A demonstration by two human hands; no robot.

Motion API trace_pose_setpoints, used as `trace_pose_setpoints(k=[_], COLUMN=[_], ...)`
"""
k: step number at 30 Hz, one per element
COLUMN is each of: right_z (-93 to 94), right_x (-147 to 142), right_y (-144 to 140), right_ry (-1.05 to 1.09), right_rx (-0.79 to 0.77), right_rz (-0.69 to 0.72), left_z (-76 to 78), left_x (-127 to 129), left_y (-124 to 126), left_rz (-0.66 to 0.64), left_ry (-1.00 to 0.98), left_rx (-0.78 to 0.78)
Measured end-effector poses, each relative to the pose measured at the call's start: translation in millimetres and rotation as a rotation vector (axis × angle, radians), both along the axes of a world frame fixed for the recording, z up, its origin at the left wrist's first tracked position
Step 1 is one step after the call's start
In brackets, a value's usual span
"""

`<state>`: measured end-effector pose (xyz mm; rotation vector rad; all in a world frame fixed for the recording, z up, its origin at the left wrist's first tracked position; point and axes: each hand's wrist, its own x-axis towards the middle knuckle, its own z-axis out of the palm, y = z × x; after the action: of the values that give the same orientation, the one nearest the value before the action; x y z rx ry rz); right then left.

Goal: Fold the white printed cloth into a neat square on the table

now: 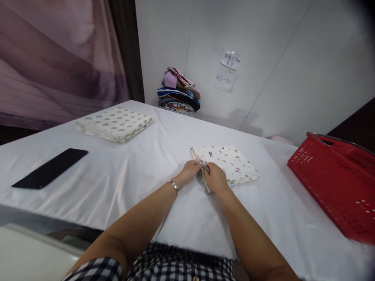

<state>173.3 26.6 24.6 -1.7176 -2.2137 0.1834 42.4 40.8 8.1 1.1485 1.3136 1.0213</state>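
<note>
A white-covered table (123,171) fills most of the room in front of the person, its cloth smooth and slightly shiny. At the right edge a red plastic basket (336,183) sits tilted, its perforated wall facing the middle. Against the wall at the far edge stands a pile of folded clothes (179,93) in mixed colours, with two paper notes (227,70) taped to the wall beside it. Near the far left corner lies a folded patterned cloth (115,123), pale with small grey shapes. Closer to the left edge, a dark phone (50,168) lies flat, well apart from everything else.

Around the middle of the table lies a folded white printed cloth (227,163), speckled with small figures. Both hands meet at its near left edge. The left hand (190,171), a bracelet (174,185) on its wrist, has its fingers curled onto the layered edge, pinching the fabric. The right hand (215,177) is closed over the same edge just beside it, gripping the cloth, the two hands touching.
</note>
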Motion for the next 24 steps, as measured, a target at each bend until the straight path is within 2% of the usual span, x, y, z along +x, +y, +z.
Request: trace_pose_setpoints(k=[4, 8, 10, 14, 16, 20, 24], right_z=[2.9, 3.7, 2.4, -3.8, -7.4, -11.2, -10.3], right_x=[-2.6, -0.4, 2.3, 8.7, 10.7, 11.9, 11.4], right_y=[-3.0, -1.3, 1.4, 8.6, 11.6, 14.0, 12.7], right_ry=[-0.032, 0.016, 0.06, 0.201, 0.262, 0.302, 0.305], right_rx=[-0.044, -0.059, -0.061, -0.096, -0.103, -0.076, -0.067], right_rz=[-0.007, -0.017, -0.019, -0.045, -0.059, -0.048, -0.032], left_z=[8.2, 7.9, 4.4, -3.7, -6.2, -5.9, -1.1], left_x=[1.9, 0.6, -1.7, -7.8, -10.1, -10.1, -4.4], left_y=[-5.5, -5.4, -3.1, 3.7, 7.0, 11.5, 13.4], left_rz=[-0.019, -0.051, -0.045, 0.092, 0.105, 0.067, 0.026], left_ry=[-0.083, -0.114, -0.054, 0.303, 0.413, 0.448, 0.389], left_rx=[-0.025, -0.008, 0.013, 0.098, 0.112, 0.058, -0.031])
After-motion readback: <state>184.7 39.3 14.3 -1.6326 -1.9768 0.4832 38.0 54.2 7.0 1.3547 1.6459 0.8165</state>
